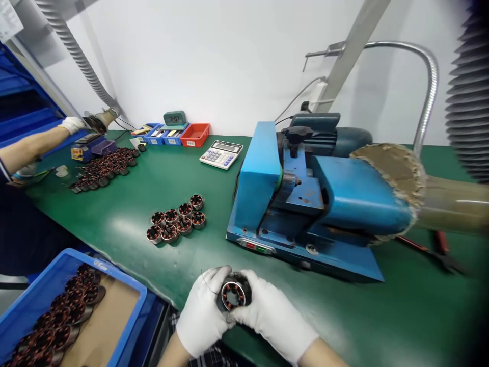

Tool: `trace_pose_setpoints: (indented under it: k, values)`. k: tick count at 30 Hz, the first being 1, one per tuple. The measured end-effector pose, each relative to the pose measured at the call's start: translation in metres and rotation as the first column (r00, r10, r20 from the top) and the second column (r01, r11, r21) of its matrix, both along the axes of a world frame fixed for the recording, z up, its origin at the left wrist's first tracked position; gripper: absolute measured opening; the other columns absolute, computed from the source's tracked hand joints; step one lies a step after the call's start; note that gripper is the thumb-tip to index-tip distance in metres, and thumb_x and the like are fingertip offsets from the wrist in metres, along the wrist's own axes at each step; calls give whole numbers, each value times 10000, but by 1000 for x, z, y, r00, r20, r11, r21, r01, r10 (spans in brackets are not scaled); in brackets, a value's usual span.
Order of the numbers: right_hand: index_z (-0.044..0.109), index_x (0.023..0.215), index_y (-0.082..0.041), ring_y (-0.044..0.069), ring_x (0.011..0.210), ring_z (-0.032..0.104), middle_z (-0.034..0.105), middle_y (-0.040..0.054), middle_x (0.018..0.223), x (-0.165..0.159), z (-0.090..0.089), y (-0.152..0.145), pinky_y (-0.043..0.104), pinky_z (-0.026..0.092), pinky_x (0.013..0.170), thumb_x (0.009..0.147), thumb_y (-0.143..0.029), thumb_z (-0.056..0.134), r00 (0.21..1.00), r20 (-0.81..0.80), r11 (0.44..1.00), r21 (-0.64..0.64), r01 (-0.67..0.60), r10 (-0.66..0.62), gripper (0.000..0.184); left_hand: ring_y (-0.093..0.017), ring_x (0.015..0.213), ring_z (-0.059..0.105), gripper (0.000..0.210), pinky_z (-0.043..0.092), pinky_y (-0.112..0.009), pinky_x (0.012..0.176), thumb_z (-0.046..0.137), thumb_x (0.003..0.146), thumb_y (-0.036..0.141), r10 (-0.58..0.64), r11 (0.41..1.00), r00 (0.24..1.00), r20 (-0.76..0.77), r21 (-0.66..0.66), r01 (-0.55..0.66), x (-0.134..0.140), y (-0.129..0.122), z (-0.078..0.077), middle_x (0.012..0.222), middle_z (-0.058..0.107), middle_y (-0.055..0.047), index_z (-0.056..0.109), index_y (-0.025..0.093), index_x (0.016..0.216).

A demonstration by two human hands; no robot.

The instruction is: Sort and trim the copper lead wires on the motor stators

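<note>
Between my two white-gloved hands, at the near edge of the green table, is a motor stator [234, 294] with copper windings and a bright metal ring. My left hand [206, 308] grips its left side, and a thin wire sticks up beside those fingers. My right hand [265, 311] is closed around the right side, thumb below and fingers above. Its round opening faces up toward me; the gloves hide much of its sides. Past my hands, a group of several similar stators [184, 225] stands in two rows on the table.
A blue belt machine [305, 204] stands right of centre, with pliers [439, 255] beyond it. A calculator [221, 154], a red bin [195, 134] and a clock [174, 119] sit at the back. Lower left is a blue crate [130, 306] of stators. A co-worker's arm [36, 145] reaches in at left.
</note>
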State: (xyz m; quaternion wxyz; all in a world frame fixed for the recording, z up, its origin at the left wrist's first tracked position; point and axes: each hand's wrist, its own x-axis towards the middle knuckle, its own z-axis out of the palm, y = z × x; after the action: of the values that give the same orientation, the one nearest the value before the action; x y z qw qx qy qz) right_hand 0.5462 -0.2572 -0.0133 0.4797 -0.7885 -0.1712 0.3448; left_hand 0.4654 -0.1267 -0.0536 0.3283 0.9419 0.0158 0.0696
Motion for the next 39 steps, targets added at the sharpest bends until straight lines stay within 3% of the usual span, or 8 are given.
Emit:
trace_pose_setpoints:
  k: [7,11,16,20,23,29,35,39]
  values:
    - [479,980,-172,120,480,525,573,-15,615,28,14,-18,220,379,424,654,-446,651,827,-563,905,350,244,-6,459,-284,1024,511,476,402,-455,916,702,538,184,82,995,996,44,-57,-80,1,-6,8,1046,574,-83,562,202,993]
    - [554,930,-166,213,733,592,621,68,821,39,21,-33,332,474,640,621,-480,672,985,-45,964,200,173,-167,456,-289,1040,507,455,390,-455,932,711,520,168,81,995,996,44,-64,-78,4,-7,11,1007,589,-69,569,205,951]
    - [619,887,-208,203,831,564,612,58,916,24,10,-20,336,437,759,763,-278,561,858,445,964,-49,-262,256,154,-273,1043,520,688,412,-437,930,705,518,163,46,983,999,4,-179,-45,5,-5,8,1113,568,-79,458,201,1159]
    - [528,632,-181,131,492,471,497,-18,523,20,-2,7,255,381,500,802,-303,480,997,48,991,124,-60,54,215,-250,1014,543,578,435,-394,911,731,517,141,110,957,993,-52,-264,-120,5,-3,4,1085,585,-54,533,203,1056]
    - [482,771,-187,86,359,325,390,-79,441,25,-7,10,210,270,375,775,-462,501,918,-384,953,231,194,-94,276,-249,1011,537,517,407,-404,933,752,493,126,124,947,990,-64,-289,-138,4,-2,5,1028,600,-39,558,208,965]
    - [502,821,-165,75,402,318,403,-72,461,30,-6,-13,208,265,425,715,-551,583,812,-581,836,422,351,-48,408,-243,991,534,402,415,-384,902,757,501,124,102,931,991,-88,-342,-127,6,-3,11,917,614,-16,550,214,834]
    - [554,692,-152,56,379,241,389,-77,437,26,-13,-22,209,172,396,647,-505,641,919,-393,987,154,55,10,367,-196,849,561,305,436,-342,872,777,481,113,113,895,988,-104,-420,-147,6,-1,8,789,595,9,552,187,673]
    - [618,700,-150,131,551,471,589,4,633,17,-22,-32,234,333,511,750,-418,535,978,-161,991,54,-124,132,285,-187,836,588,447,494,-302,783,797,475,163,133,831,966,-223,-507,-231,2,-1,-2,945,602,-26,599,179,875]
